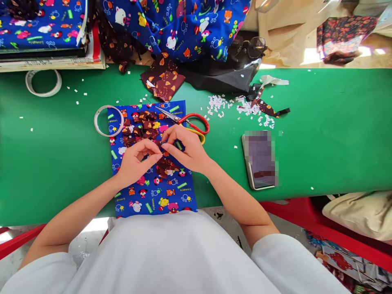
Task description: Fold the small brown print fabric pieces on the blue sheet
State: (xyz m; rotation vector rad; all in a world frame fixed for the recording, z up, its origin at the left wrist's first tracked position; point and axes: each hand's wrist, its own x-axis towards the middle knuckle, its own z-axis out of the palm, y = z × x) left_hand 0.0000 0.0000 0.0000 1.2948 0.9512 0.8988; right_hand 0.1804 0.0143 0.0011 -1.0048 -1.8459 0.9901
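We are looking across a smooth green bench (45,163). Two tape rings are lying at the left: a white one (43,83) and a thinner, clear one (108,120) overlapping the edge of a rectangular blue cartoon-print cloth (153,196). On that cloth a heap of small, dark brown fabric scraps (139,126) is resting. Our left hand (134,161) and right hand (186,149) are meeting over the cloth, fingertips closed together, pinching one brown scrap (159,143) between them. One pair of red-and-yellow scissors (190,121) is lying just behind. Farther right, white paper bits (219,104) are scattered, and one phone (259,159) is lying flat.
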